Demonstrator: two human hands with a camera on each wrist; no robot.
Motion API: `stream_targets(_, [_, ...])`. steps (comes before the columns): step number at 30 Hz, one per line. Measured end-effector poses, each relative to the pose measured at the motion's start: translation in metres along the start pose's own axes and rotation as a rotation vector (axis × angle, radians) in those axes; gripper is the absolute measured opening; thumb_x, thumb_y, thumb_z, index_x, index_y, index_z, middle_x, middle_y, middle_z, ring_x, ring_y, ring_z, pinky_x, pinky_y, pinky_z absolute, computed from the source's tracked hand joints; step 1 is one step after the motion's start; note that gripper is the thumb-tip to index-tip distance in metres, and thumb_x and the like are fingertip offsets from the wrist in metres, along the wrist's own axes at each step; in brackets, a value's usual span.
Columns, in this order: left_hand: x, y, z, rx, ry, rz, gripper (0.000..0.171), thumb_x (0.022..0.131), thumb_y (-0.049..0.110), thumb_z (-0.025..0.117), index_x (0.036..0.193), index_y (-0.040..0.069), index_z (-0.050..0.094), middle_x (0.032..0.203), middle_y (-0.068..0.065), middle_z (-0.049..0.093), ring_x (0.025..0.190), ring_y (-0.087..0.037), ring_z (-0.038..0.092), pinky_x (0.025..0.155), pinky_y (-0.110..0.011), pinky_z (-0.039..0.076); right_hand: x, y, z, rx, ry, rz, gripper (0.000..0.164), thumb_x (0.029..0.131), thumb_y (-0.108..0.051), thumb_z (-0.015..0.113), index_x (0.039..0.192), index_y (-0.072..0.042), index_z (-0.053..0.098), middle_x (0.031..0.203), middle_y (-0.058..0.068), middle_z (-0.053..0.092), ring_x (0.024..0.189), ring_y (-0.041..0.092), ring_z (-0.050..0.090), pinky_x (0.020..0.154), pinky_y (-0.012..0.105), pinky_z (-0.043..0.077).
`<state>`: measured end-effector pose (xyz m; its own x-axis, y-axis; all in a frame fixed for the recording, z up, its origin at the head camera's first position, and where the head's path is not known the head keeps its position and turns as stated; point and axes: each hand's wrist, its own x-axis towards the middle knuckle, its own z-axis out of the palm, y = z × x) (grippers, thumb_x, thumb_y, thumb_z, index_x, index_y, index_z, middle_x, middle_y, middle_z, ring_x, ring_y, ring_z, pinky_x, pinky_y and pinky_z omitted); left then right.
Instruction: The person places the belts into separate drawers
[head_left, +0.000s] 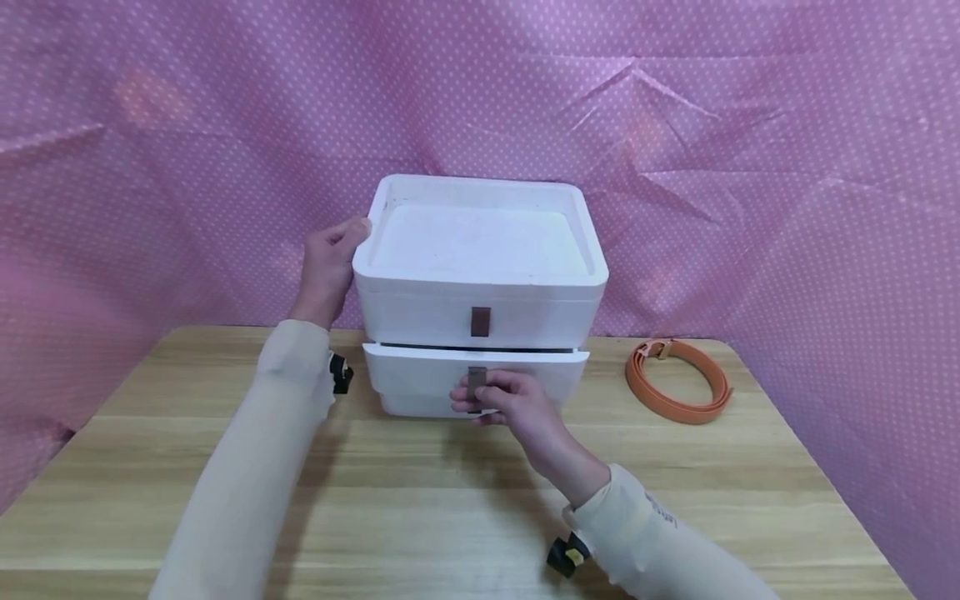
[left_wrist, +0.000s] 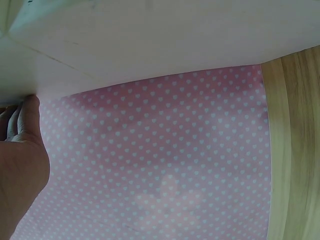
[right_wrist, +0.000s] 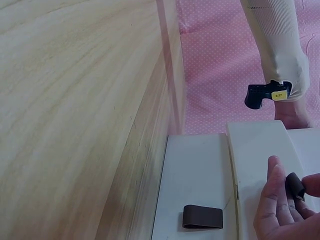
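A pink cloth (head_left: 225,167) patterned with small pale marks fills the 12 o'clock side and runs round to 9 and 3 o'clock. In front of it spreads the wood-grain bench (head_left: 420,508). A white drawer unit (head_left: 480,293), topped by a shallow tray (head_left: 480,242), stands upright toward the bench's 12 o'clock. Below its top drawer (head_left: 420,317), the middle drawer (head_left: 420,375) sits slightly out, with a thin dark gap along its upper edge. The left sleeve (head_left: 240,467) comes in from 7 o'clock, the right sleeve (head_left: 660,533) from 5 o'clock. A coiled tan belt (head_left: 678,412) lies on the bench at the unit's 4 o'clock, apart from it. The left hand (head_left: 326,267) is clamped on the unit at 9 o'clock, its thumb at the tray's rim. The right hand (head_left: 525,412), at the unit's 6 o'clock, has thumb and fingers together, pinching the middle drawer's brown pull (head_left: 477,377). A black device (head_left: 341,373) sits at the left cuff's 4 o'clock, a similar one (head_left: 561,557) at the right cuff's 7 o'clock. The top drawer's pull (head_left: 481,322) is at the right hand's 11 o'clock. The belt's buckle (head_left: 663,351) is at its 11 o'clock.
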<state>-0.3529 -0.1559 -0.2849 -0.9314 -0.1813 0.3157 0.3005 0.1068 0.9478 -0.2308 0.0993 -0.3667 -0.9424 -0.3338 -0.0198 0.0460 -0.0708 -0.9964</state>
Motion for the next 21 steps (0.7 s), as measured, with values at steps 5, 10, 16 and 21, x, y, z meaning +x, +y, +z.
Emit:
stream_targets(5, [0.001, -0.0015, 0.0005, 0.008, 0.002, -0.006, 0.045, 0.097, 0.042, 0.06, 0.129, 0.011, 0.064, 0.129, -0.009, 0.063, 0.11, -0.02, 0.062, 0.091, -0.031, 0.053, 0.0004, 0.0015, -0.0005, -0.009, 0.005, -0.013, 0.025, 0.098, -0.002, 0.05, 0.117, 0.01, 0.062, 0.109, 0.019, 0.07, 0.1, 0.027, 0.069, 0.079, 0.035, 0.057])
stream_targets(10, [-0.0004, -0.001, -0.0009, 0.003, 0.006, -0.008, 0.044, 0.097, 0.042, 0.06, 0.127, 0.01, 0.065, 0.126, -0.01, 0.065, 0.107, -0.02, 0.063, 0.089, -0.03, 0.054, 0.001, 0.0015, 0.0013, -0.015, 0.02, -0.028, 0.025, 0.098, -0.001, 0.049, 0.116, 0.011, 0.062, 0.108, 0.02, 0.07, 0.098, 0.027, 0.069, 0.079, 0.037, 0.058])
stream_targets(16, [-0.0022, -0.0005, -0.002, -0.002, 0.017, -0.026, 0.044, 0.096, 0.042, 0.061, 0.128, 0.011, 0.065, 0.126, -0.011, 0.065, 0.106, -0.02, 0.063, 0.089, -0.03, 0.054, 0.0035, 0.0024, 0.0028, -0.024, 0.022, -0.052, 0.025, 0.096, 0.001, 0.05, 0.115, 0.012, 0.061, 0.109, 0.021, 0.069, 0.098, 0.027, 0.069, 0.081, 0.041, 0.057])
stream_targets(21, [0.0007, 0.0005, 0.0, -0.035, 0.019, -0.024, 0.043, 0.096, 0.037, 0.063, 0.127, 0.008, 0.065, 0.129, -0.011, 0.063, 0.108, -0.021, 0.063, 0.086, -0.028, 0.055, 0.0035, 0.0027, 0.0027, -0.023, 0.023, -0.058, 0.026, 0.096, 0.0, 0.05, 0.117, 0.013, 0.06, 0.11, 0.022, 0.069, 0.099, 0.028, 0.069, 0.084, 0.046, 0.056])
